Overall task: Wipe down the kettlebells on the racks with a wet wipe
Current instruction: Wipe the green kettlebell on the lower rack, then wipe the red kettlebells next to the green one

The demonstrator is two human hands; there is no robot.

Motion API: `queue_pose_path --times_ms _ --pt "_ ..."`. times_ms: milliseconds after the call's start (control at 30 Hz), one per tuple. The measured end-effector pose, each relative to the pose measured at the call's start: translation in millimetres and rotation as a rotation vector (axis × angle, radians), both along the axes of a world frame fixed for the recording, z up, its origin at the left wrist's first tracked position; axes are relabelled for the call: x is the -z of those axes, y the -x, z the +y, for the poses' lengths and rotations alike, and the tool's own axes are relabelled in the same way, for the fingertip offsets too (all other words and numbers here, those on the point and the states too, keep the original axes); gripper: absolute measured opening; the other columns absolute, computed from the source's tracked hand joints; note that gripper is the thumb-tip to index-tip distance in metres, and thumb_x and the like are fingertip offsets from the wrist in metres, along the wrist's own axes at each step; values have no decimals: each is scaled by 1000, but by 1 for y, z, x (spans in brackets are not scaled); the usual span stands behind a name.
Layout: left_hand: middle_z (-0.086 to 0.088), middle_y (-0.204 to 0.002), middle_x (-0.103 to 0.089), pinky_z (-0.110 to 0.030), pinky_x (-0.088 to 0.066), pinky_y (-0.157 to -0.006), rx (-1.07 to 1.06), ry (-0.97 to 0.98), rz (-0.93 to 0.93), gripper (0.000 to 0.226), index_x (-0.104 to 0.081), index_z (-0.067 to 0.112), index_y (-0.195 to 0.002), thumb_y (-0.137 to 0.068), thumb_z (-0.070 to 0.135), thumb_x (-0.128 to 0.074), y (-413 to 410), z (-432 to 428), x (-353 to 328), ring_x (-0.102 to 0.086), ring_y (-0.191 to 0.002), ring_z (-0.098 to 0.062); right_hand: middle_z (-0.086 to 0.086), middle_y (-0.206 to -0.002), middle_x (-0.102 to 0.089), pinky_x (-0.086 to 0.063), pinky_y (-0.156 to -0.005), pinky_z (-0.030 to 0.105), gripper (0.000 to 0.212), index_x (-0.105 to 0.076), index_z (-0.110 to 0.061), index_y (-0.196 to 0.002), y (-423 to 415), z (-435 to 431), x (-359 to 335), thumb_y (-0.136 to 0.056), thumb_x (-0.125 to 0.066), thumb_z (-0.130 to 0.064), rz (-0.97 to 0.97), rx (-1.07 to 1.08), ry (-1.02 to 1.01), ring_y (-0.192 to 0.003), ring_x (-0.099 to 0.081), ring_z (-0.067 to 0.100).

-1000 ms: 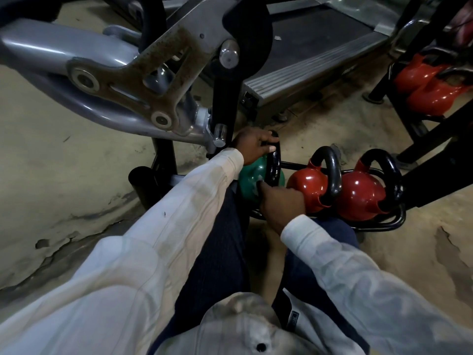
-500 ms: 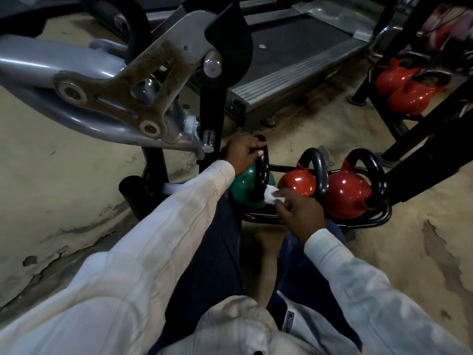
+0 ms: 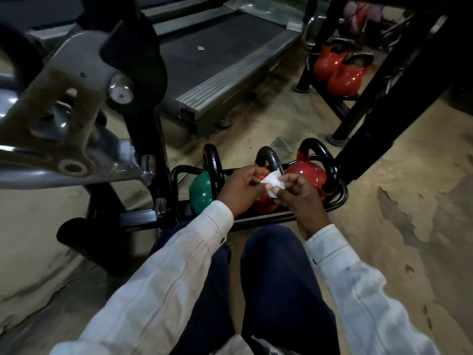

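The wet wipe [image 3: 272,182], a small white folded piece, is held in the air just above the middle red kettlebell [image 3: 265,206], over the middle of the low rack [image 3: 342,196]. Both hands have it: the left hand [image 3: 240,191] pinches its left edge with thumb and fingertips, and the right hand [image 3: 300,198] pinches its right and lower edge, fingers curled close around it. Neither hand touches a kettlebell. The middle red kettlebell stands upright with its black handle rising behind the wipe. The green kettlebell [image 3: 202,193] sits at the rack's left end, and the right red kettlebell [image 3: 308,175] at its right end, the three close in a row. White sleeves [image 3: 179,265] and dark trousers [image 3: 276,278] fill the near side. A grey machine arm [image 3: 64,111] looms at the left, and a treadmill [image 3: 217,60] lies beyond the rack. Far right, a further rack [image 3: 339,105] carries two red kettlebells [image 3: 340,75] on the worn floor [image 3: 409,226].
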State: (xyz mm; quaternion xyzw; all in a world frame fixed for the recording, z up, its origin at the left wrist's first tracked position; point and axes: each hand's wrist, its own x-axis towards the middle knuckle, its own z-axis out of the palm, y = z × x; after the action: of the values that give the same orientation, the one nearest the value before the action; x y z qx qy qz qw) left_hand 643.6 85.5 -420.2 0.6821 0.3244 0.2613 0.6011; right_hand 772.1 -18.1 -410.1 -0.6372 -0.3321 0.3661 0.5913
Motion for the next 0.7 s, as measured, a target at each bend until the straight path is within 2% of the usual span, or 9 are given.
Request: queue_pose_path --times_ms 100,200,267,333,400,467,567,600,700 --pt "-11 -94 -72 -32 -56 -68 7 116 -28 14 -70 12 -99 -87 8 -69 -9 0 -1 -68 -78 -17 9 -101 -70 -57 -77 30 45 -57 -25 -115 -11 2 -9 -83 -68 5 -30 -32 24 -89 -68 17" --pt "-15 -92 -73 -31 -54 -67 36 222 -22 9 -69 9 -96 -88 10 -69 -19 5 2 -67 -74 -18 -1 -82 -73 -52 -59 17 23 -68 -15 -104 -20 7 -19 -88 -65 1 -75 -73 72 -69 -68 6" --pt "-17 -91 -73 -35 -55 -70 21 290 -33 9 -68 7 -97 -88 10 -68 -26 9 2 -67 -72 -20 -3 -70 -71 -48 -52 14 12 -70 -8 -94 -27 15 -23 -89 -65 2 -122 -48 121 -58 -64 2" --pt "-17 -89 -71 -33 -53 -66 -16 381 -53 12 -66 3 -100 -89 7 -66 -32 11 0 -66 -66 -18 0 -76 -71 -50 -61 16 12 -71 -10 -89 -35 25 -22 -86 -68 1 -289 5 151 -64 -65 3" --pt "-18 -89 -70 -30 -53 -64 -48 457 -62 14 -65 1 -103 -90 6 -64 -40 10 -3 -65 -64 -18 2 -86 -69 -45 -70 9 15 -75 -11 -92 -41 31 -17 -84 -69 0 -601 45 189 -74 -63 5" --pt "-21 -93 -70 -30 -53 -63 -74 504 -66 14 -64 1 -104 -91 4 -63 -51 11 -2 -66 -66 -20 4 -95 -68 -43 -79 14 24 -76 -10 -101 -45 35 -7 -83 -64 1 -864 65 187 -85 -60 11" --pt "-24 -99 -70 -29 -55 -62 -87 543 -47 24 -61 0 -113 -89 1 -62 -62 14 0 -68 -70 -22 2 -99 -71 -48 -87 26 25 -75 -18 -104 -51 35 9 -87 -59 -8 -925 64 143 -93 -64 16" --pt "-24 -99 -70 -29 -56 -62 -82 551 -49 28 -59 0 -115 -87 -1 -63 -63 14 0 -68 -70 -22 2 -102 -71 -48 -90 25 23 -74 -19 -106 -51 33 16 -91 -59 -12 -924 69 131 -97 -64 15" --pt "-17 -89 -71 -35 -59 -66 -96 495 2 28 -59 7 -110 -83 -1 -65 -63 12 1 -68 -67 -24 3 -120 -64 -36 -100 10 25 -70 -15 -118 -40 15 42 -96 -60 -16 -966 127 98 -111 -53 7"
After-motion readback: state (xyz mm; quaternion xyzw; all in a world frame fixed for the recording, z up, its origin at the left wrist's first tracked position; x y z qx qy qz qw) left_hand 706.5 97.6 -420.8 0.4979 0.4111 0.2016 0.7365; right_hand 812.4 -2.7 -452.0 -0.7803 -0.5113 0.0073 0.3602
